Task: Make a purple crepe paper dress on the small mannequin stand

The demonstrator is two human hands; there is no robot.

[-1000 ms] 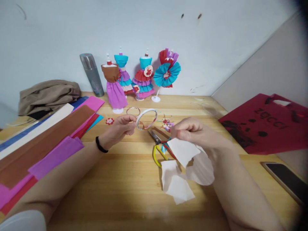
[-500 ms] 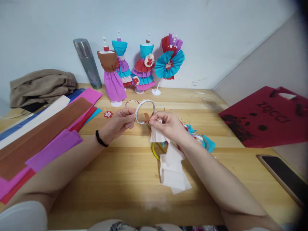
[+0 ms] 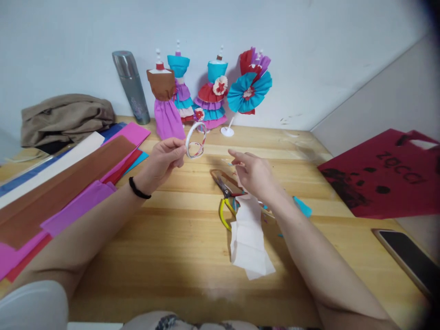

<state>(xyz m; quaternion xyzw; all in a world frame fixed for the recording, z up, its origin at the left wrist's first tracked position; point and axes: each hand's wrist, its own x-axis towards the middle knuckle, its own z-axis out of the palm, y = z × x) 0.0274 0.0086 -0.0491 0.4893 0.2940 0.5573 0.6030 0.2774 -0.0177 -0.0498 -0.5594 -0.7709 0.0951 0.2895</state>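
Observation:
My left hand (image 3: 167,155) is closed, pinching a thin white tape roll (image 3: 189,137) upright above the table. Behind it a second thin ring (image 3: 196,149) lies on the wood. To the right, my right hand (image 3: 256,172) hovers with its index finger stretched out and the other fingers loosely bent. No held thing shows in it. Creased white paper pieces (image 3: 249,233) lie below this hand; whether its fingers touch their upper end is hidden. Scissors with yellow and red handles (image 3: 225,195) lie partly under the paper, beside a brown strip (image 3: 236,184).
Paper-dressed mannequins (image 3: 165,105) and a steel flask (image 3: 132,89) stand along the wall. Coloured paper sheets (image 3: 68,188) and a brown cloth (image 3: 68,118) occupy the left. On the right are a red bag (image 3: 381,178) and a phone (image 3: 407,256). A blue scrap (image 3: 302,206) lies nearby.
My right hand came left to the tape roll with white paper, then drew back right and opened. The paper now lies below it. My left hand raised the roll slightly.

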